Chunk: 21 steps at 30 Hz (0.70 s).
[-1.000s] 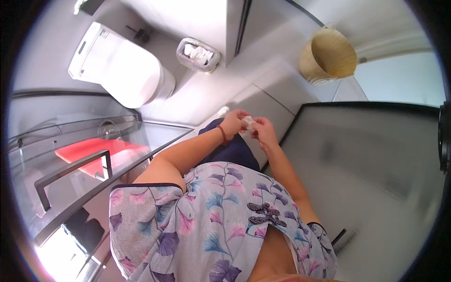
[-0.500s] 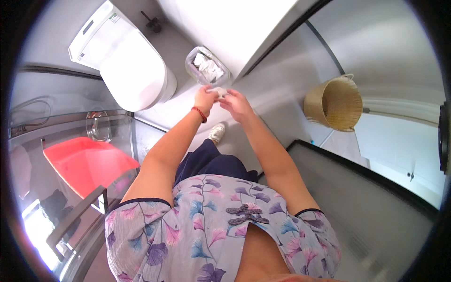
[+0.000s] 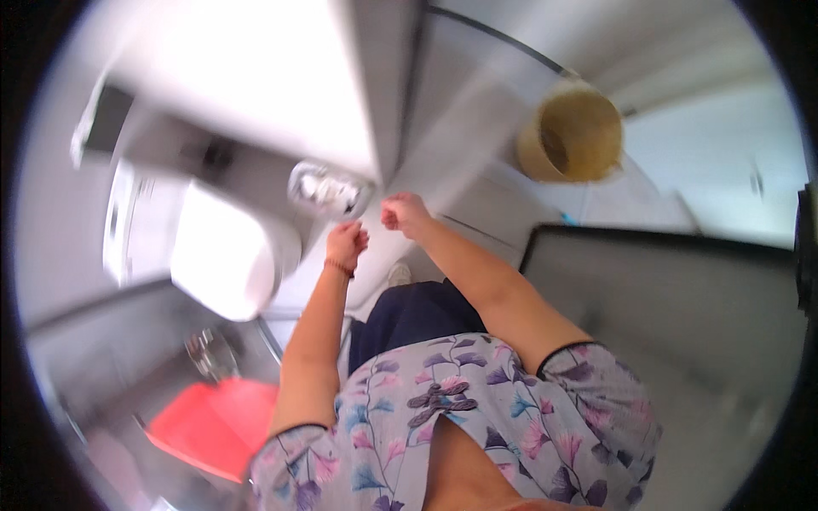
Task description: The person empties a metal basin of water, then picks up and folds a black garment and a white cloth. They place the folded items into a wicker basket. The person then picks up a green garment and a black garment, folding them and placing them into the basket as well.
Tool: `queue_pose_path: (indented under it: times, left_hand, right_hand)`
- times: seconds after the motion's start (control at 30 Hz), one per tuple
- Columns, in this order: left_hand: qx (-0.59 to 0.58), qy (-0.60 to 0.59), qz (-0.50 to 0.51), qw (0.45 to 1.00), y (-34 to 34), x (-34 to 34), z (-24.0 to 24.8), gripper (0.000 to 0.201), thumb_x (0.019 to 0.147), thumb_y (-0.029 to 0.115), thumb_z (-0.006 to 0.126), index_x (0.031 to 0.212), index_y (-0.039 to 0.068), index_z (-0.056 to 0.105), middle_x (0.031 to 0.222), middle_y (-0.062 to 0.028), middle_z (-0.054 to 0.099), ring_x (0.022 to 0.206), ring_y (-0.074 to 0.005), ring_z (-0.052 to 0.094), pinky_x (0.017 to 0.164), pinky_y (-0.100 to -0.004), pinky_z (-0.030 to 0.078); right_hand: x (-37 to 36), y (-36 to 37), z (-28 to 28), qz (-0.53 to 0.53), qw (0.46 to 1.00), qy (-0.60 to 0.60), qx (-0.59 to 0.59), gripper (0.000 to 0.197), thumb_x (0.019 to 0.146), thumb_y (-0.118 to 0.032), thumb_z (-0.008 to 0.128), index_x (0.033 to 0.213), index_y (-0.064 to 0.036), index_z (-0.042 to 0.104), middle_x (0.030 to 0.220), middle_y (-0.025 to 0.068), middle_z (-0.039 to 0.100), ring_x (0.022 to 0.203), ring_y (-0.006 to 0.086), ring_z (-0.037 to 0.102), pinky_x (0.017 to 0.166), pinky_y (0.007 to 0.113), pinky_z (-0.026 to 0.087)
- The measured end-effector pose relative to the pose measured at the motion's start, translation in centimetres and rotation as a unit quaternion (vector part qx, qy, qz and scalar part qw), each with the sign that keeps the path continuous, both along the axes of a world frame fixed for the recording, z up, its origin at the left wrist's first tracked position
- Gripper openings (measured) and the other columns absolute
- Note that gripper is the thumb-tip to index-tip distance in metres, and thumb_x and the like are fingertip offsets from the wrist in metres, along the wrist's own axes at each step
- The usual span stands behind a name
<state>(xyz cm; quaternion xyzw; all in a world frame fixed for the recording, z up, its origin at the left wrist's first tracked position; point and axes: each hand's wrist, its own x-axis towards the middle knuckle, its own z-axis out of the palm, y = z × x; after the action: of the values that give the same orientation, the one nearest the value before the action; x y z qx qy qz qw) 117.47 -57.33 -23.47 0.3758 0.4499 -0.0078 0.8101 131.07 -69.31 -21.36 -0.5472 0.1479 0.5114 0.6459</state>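
My left hand (image 3: 348, 244), with a red beaded bracelet (image 3: 338, 268) at its wrist, is curled loosely just below the waste bin. My right hand (image 3: 404, 214) forms a fist to the right of the bin, a short way from the left hand. Whether either hand holds anything is hidden by the curled, slightly blurred fingers. The waste bin (image 3: 365, 198) on the floor has a pale liner, with crumpled white paper (image 3: 328, 189) inside it.
A white toilet (image 3: 223, 251) stands to the left. Below it are a glass basin (image 3: 211, 353) and a red plastic item (image 3: 213, 426). A woven basket (image 3: 532, 153) is at the upper right, above a dark-framed glass panel (image 3: 656, 315). A white cabinet-like block (image 3: 281, 77) rises behind the bin.
My hands have drawn apart and curled up; the small white piece between them no longer shows. The whole view has turned, so the bin and toilet appear lower and the basket higher.
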Motion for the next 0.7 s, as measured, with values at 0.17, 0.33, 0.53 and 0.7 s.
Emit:
queue_pose_path:
  times: [0.17,0.33,0.53,0.7]
  left_hand:
    - [-0.09,-0.034,-0.074,0.993,-7.1,4.6,1.5,0.017,0.089,0.007,0.048,0.103,-0.003,0.051,0.083,-0.0148,0.061,0.073,-0.0241,0.061,0.063,-0.0339,0.053]
    - [-0.118,-0.075,-0.152,0.979,-14.9,12.9,5.0,0.02,0.089,0.003,0.045,0.107,-0.004,0.047,0.096,-0.0182,0.058,0.084,-0.0275,0.061,0.073,-0.0363,0.053]
    - [-0.113,-0.097,-0.198,0.969,-23.5,21.7,3.9,0.025,0.087,0.0,0.046,0.111,-0.005,0.045,0.098,-0.0149,0.055,0.092,-0.0262,0.058,0.08,-0.0345,0.052]
    - [-0.123,-0.053,-0.226,0.965,-29.4,25.6,0.0,0.022,0.085,-0.001,0.049,0.107,-0.004,0.049,0.098,-0.017,0.058,0.091,-0.0279,0.06,0.083,-0.0378,0.051]
  right_hand:
    - [6.2,-9.8,-0.7,-0.187,0.979,0.084,0.012,0.011,0.079,-0.005,0.057,0.088,-0.0026,0.053,0.078,0.0139,0.059,0.069,0.0264,0.058,0.062,0.039,0.051]
    - [13.4,-20.8,-6.1,-0.421,0.894,0.124,0.083,0.011,0.083,-0.007,0.052,0.092,-0.0021,0.05,0.083,0.0153,0.058,0.079,0.0284,0.056,0.073,0.044,0.05]
    - [20.7,-31.1,-12.0,-0.496,0.833,0.209,0.128,0.014,0.084,-0.01,0.052,0.093,-0.0009,0.046,0.092,0.0172,0.053,0.086,0.0335,0.054,0.077,0.048,0.05]
    - [23.2,-36.7,-13.7,-0.576,0.786,0.212,0.075,0.029,0.088,-0.017,0.055,0.104,-0.0007,0.037,0.1,0.0208,0.046,0.089,0.0365,0.051,0.077,0.052,0.048]
